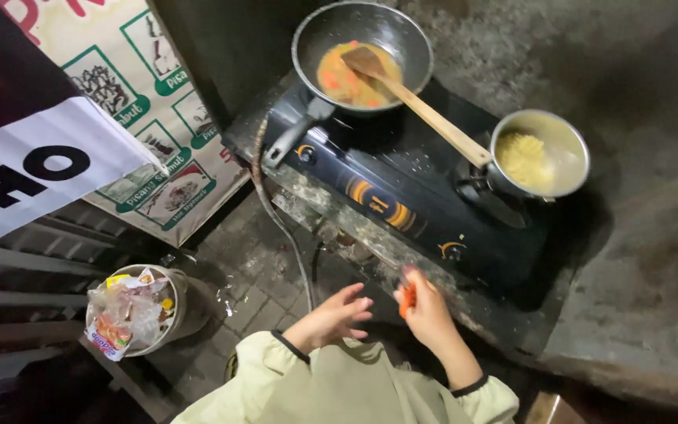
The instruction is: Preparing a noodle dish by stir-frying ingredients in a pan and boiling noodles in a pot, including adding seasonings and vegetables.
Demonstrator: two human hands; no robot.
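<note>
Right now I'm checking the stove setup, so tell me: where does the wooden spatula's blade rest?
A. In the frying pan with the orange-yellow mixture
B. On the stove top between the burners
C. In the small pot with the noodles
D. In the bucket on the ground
A: the wooden spatula has its blade down in the frying pan, in the orange-yellow mixture, while its handle reaches toward the small pot.

Dim scene, light from above; glare on pans, deep shadow at edges, slight motion blur
</note>
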